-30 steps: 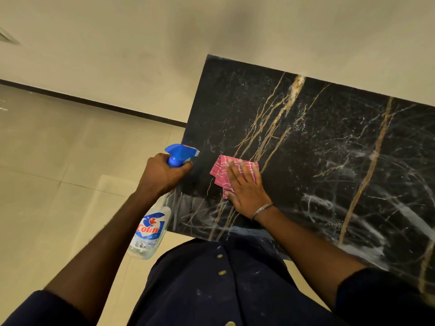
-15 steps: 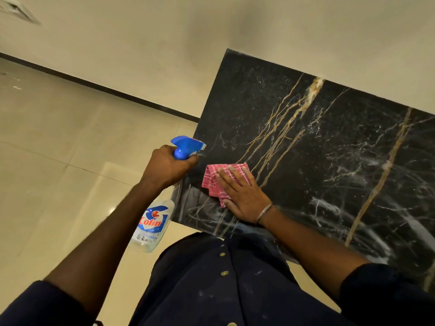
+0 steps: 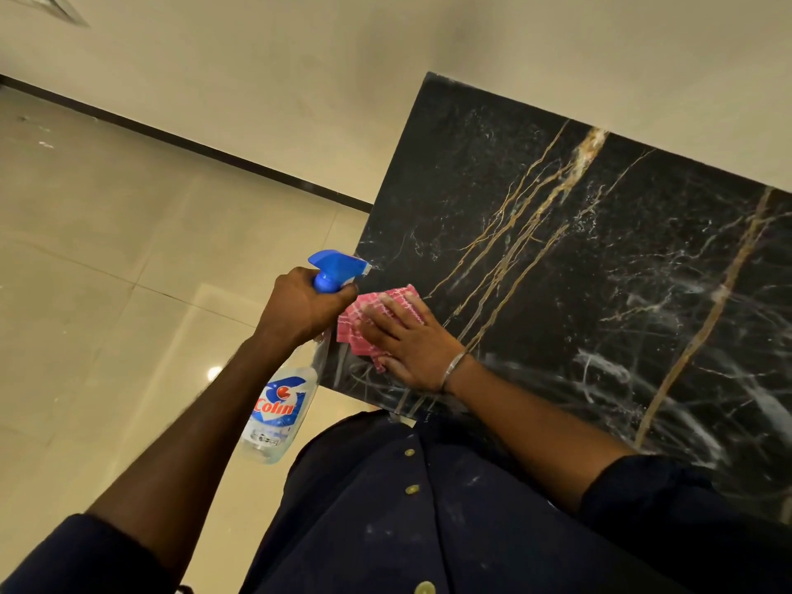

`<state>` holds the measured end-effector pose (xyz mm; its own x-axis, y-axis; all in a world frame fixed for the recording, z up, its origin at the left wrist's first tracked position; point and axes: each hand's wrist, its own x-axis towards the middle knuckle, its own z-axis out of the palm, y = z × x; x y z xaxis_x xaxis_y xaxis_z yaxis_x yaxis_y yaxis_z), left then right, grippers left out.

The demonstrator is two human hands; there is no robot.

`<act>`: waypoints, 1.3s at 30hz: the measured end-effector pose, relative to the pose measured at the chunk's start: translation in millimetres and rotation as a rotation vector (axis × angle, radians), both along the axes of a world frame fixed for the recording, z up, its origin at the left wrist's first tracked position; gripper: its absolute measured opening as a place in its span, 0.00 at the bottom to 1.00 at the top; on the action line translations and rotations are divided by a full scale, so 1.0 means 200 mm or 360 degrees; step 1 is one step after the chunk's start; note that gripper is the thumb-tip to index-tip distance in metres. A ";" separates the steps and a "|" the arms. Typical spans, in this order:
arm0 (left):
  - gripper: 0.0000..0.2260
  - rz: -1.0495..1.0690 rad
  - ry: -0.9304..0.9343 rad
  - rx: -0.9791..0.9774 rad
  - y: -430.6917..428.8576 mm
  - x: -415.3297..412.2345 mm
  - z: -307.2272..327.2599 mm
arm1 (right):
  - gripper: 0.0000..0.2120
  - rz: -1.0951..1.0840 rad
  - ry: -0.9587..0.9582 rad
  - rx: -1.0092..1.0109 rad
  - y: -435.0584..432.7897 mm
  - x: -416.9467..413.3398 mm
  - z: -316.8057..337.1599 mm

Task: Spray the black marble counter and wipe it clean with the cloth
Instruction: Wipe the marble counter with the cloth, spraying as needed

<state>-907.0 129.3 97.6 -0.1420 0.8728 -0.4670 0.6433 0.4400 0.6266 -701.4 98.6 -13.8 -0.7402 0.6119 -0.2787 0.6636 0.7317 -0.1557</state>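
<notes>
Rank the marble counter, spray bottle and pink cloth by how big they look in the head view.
1. black marble counter, largest
2. spray bottle
3. pink cloth, smallest, though the right hand covers part

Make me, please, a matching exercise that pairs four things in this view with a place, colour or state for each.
Things:
1. spray bottle
2. cloth
3. counter
4. bracelet

Descriptions:
A. thin and silver-coloured
B. black with golden veins
C. gripped by the left hand
D. pressed flat under the right hand

Pairs: 1-C, 2-D, 3-B, 4-A.
</notes>
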 end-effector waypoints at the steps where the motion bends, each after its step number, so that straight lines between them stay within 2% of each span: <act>1: 0.13 0.0001 -0.0005 -0.0005 0.00 -0.01 0.00 | 0.31 -0.0018 0.0018 0.0022 -0.03 0.06 0.00; 5: 0.13 -0.0005 0.0003 -0.0001 0.00 -0.01 -0.01 | 0.32 -0.0079 -0.0006 -0.0023 -0.10 0.17 -0.02; 9: 0.13 -0.0016 -0.0003 0.0020 0.00 0.01 0.00 | 0.31 -0.0211 -0.0039 -0.0114 -0.06 0.01 0.01; 15: 0.12 -0.0056 0.0033 0.0037 -0.01 0.04 -0.01 | 0.30 -0.0006 -0.0128 -0.0086 0.01 -0.29 0.07; 20: 0.11 -0.0066 0.0013 0.0035 -0.01 0.05 -0.01 | 0.31 0.0092 -0.0033 -0.0084 -0.04 -0.15 0.02; 24: 0.11 -0.0062 0.0005 0.0041 0.00 0.06 0.00 | 0.33 -0.0030 -0.0020 -0.0041 -0.12 0.01 -0.03; 29: 0.12 -0.0033 0.0006 0.0038 -0.02 0.04 -0.01 | 0.32 -0.0130 0.0057 -0.0042 -0.10 -0.11 -0.02; 34: 0.13 -0.0018 0.0045 0.0036 -0.04 0.03 -0.02 | 0.27 0.0068 -0.0018 0.0032 -0.06 -0.33 0.03; 37: 0.13 -0.0016 0.0030 0.0040 -0.03 0.02 -0.02 | 0.31 0.0139 -0.0018 0.0038 -0.08 -0.23 0.02; 39: 0.14 -0.0016 0.0014 0.0028 -0.03 0.02 -0.02 | 0.29 0.0183 -0.0018 -0.0027 -0.14 -0.08 -0.02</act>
<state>-902.0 123.8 94.4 -0.1373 0.8823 -0.4503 0.6531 0.4224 0.6285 -717.9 71.3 -17.9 -0.8020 0.5183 -0.2971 0.5771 0.8005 -0.1614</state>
